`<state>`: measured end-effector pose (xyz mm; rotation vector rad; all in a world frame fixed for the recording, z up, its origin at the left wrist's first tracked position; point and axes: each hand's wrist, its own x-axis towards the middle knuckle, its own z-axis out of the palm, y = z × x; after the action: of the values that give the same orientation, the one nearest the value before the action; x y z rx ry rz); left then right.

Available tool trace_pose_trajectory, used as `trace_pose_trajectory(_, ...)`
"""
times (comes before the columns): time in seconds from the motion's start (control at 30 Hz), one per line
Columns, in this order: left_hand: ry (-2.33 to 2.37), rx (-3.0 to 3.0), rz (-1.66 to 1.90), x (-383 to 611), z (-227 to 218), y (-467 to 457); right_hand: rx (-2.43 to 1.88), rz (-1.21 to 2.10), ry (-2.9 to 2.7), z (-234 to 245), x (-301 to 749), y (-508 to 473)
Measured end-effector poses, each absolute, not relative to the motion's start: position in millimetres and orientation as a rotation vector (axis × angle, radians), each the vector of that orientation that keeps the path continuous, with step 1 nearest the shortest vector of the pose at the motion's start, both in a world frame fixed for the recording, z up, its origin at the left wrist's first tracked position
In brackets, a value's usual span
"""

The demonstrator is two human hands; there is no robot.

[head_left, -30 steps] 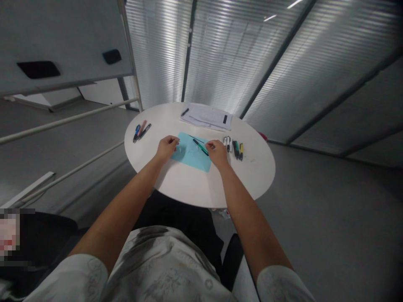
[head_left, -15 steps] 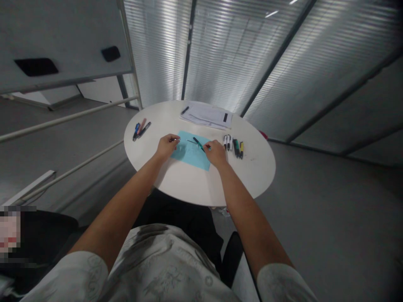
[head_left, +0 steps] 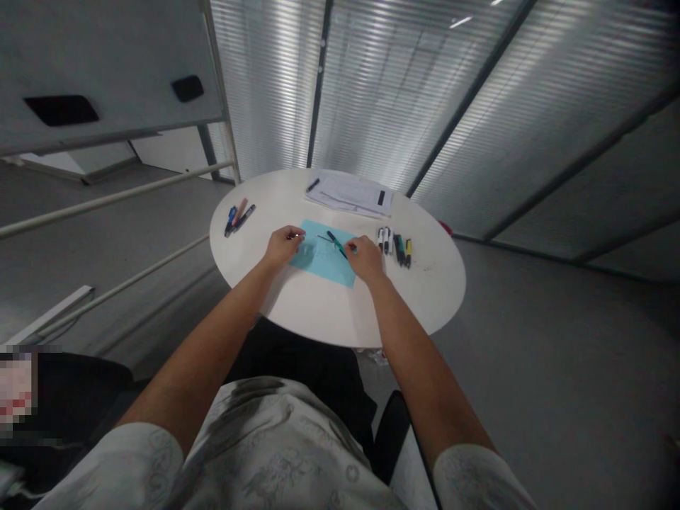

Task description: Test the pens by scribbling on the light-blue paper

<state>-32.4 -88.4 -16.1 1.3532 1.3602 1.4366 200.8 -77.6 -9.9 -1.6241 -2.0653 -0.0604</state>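
Observation:
My left hand (head_left: 282, 248) is closed in a pinch over the left edge of a light blue sheet (head_left: 324, 273). A small dark, shiny thing shows at its fingertips, too small to name. At the sheet's right side my right hand (head_left: 365, 256) has its fingers pressed together; what they hold, if anything, is mostly hidden. Beside those fingertips a green and black pen (head_left: 334, 241) lies slanted on the sheet; I cannot tell whether they touch it. A thin, light rod-like piece (head_left: 323, 237) crosses near the pen.
The round white table (head_left: 313, 322) carries several markers (head_left: 399, 250) at right and a few pens (head_left: 237, 219) at left. A stack of papers (head_left: 348, 195) lies at the back with a dark pen (head_left: 313, 185). A whiteboard frame (head_left: 231, 145) stands at left.
Both hands keep nearly the same place and pinched pose. The whole view has shifted very slightly; nothing on the table has visibly moved.

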Motion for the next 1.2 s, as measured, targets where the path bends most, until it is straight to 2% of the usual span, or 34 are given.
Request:
trace_pose_trajectory(0.37,1.384,1.389,1.414,-31,-12,-91,-1.445,0.020,-2.217,-5,194,-84)
trace_pose_trajectory(0.77,1.353,1.429,1.399,-32,-17,-89,-1.402,-0.102,-2.269,-2,188,-89)
trace_pose_trajectory(1.2,1.217,1.748,1.170,-28,-13,-95,-1.201,-0.205,-2.520,4,161,-105)
